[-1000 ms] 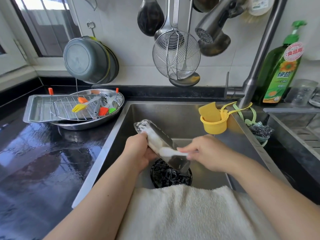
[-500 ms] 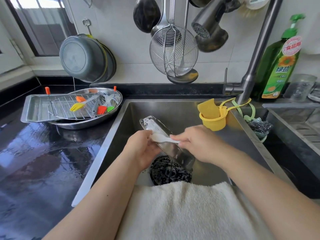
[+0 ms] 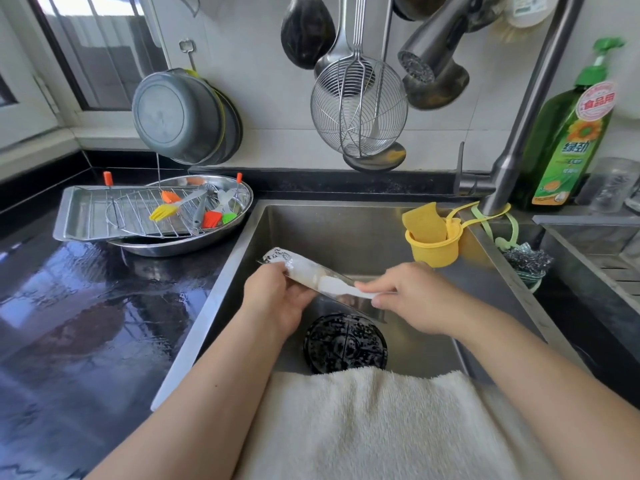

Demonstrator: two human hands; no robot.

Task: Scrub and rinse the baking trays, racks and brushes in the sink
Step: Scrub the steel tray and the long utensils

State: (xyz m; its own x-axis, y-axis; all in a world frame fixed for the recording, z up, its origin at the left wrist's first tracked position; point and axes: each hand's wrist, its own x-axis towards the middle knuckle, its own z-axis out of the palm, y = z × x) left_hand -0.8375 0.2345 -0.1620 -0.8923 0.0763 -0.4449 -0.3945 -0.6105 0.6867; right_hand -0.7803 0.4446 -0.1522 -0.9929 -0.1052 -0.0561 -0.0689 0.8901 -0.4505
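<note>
Scrubbing in progress over a stainless-steel sink (image 3: 353, 230). The left hand (image 3: 277, 303) grips one end of a small, soapy, shiny metal tray (image 3: 301, 268), holding it tilted above the black round drain strainer (image 3: 345, 342), presumably so that suds run straight down the drain. The right hand (image 3: 412, 299) pinches the handle of a white scrubbing brush (image 3: 341, 287), whose head lies on the tray's foamy face; the tray's lower end is hidden behind this hand.

On the wet black countertop (image 3: 69, 323), left of the sink, one oval steel dish (image 3: 187, 245) carries one rectangular steel baking tray (image 3: 83, 216) and one round wire rack (image 3: 138, 216), stacked close by, probably as the queue of pieces awaiting or finished with washing. Four silicone pastry brushes can be counted on the rack: one yellow (image 3: 162, 213), two orange (image 3: 169, 196), one green (image 3: 229, 218); other utensils among them are too tangled to count.

One yellow sponge holder (image 3: 433, 245) hangs from the grey faucet (image 3: 526, 116) inside the sink, within reach. One green detergent bottle (image 3: 568, 143) stands behind it. One cream towel (image 3: 374, 424) drapes the sink's front edge, likely to catch splashes.
</note>
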